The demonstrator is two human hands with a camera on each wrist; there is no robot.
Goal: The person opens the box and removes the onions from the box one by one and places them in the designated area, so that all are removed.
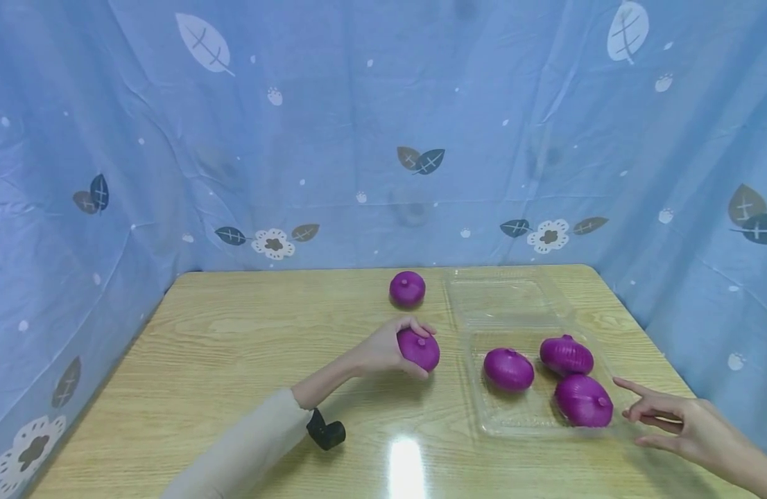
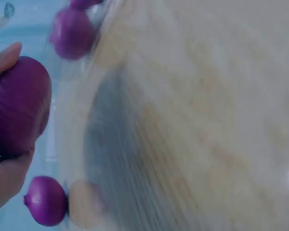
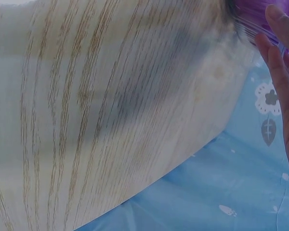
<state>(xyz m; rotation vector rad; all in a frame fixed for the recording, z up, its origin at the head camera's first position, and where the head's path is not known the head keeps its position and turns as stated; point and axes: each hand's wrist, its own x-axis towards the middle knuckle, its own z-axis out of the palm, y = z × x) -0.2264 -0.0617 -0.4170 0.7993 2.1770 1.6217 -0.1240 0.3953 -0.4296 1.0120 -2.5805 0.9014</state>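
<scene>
A purple onion [image 1: 419, 349] is in my left hand [image 1: 390, 350], its fingers and thumb curled round it, left of the clear plastic container [image 1: 521, 431]. The left wrist view shows the same held onion [image 2: 20, 106] with the left hand [image 2: 7, 178] at its side. Inside the container lie three more onions [image 1: 508, 369]. My right hand [image 1: 689, 423] is beside the container's right edge, thumb and fingers apart, holding nothing. In the right wrist view, the right hand [image 3: 284, 72] appears near the container's edge and a purple onion [image 3: 253, 14].
Another onion [image 1: 407, 289] stands near the back of the wooden table [image 1: 265, 333]. The container's clear lid [image 1: 502, 298] lies folded back behind it. A black strap piece [image 1: 326, 431] is at the left sleeve. A blue patterned curtain [image 1: 358, 125] surrounds the table's back and sides.
</scene>
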